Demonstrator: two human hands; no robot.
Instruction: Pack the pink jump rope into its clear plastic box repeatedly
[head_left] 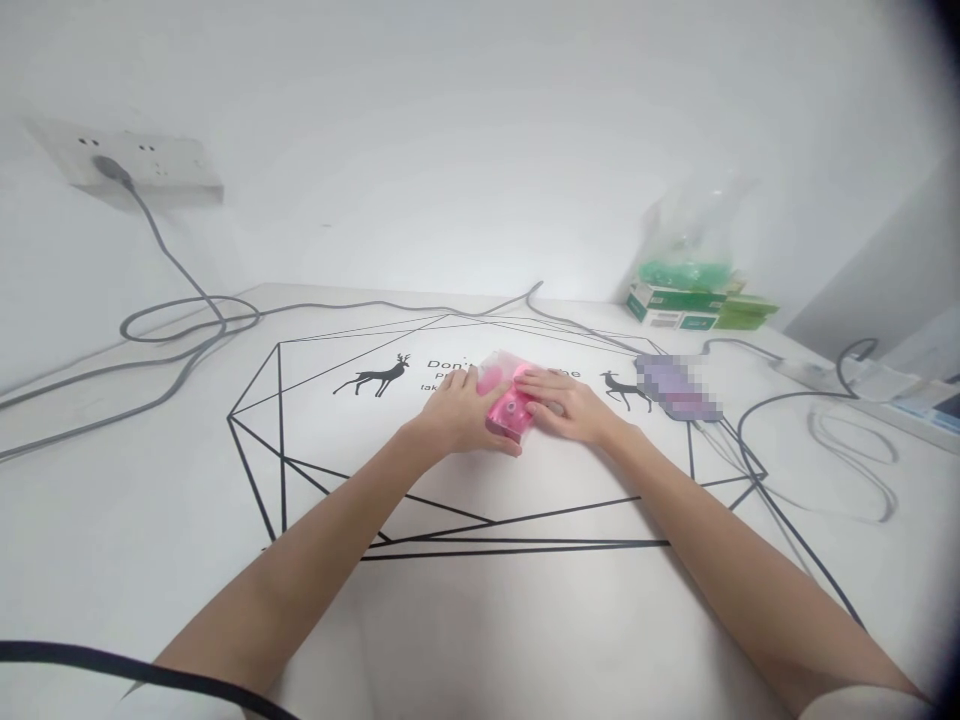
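Note:
A small pink package (pixel 510 406) with a clear, shiny wrapping lies between my two hands near the middle of the white table (pixel 450 620). My left hand (pixel 463 414) grips its left side, with the thumb along the near edge and the fingers at the far left. My right hand (pixel 564 403) rests its fingertips on the package's right side, fingers close together. The package covers part of the printed text on the table.
A phone-like object (pixel 679 387), blurred out, lies on the right. Behind it, green and white boxes (pixel 675 303) carry a clear plastic bag (pixel 690 235). Grey cables (pixel 337 306) run along the back and left from a wall socket (pixel 161 165). A black cable (pixel 112 662) crosses the lower left.

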